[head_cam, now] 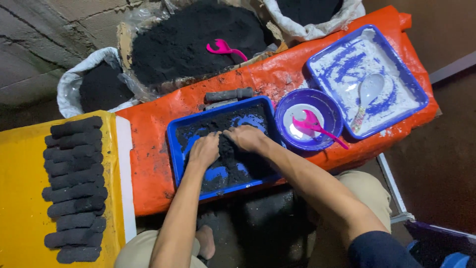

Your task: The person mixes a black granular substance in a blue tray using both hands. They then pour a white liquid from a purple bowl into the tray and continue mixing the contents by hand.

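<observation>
Both hands, left (204,150) and right (246,137), press palms down, fingers curled, on a black heap (227,149) in the blue tray (173,144) on the orange bench (153,164). Right of it stand a bowl (285,111) with a pink scoop (317,126) and a white-dusted tray (411,79). Black logs (74,188) lie far left.

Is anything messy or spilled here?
Yes. Black powder is scattered on the orange cover around the blue tray where the left hand and right hand press a dark heap.
</observation>
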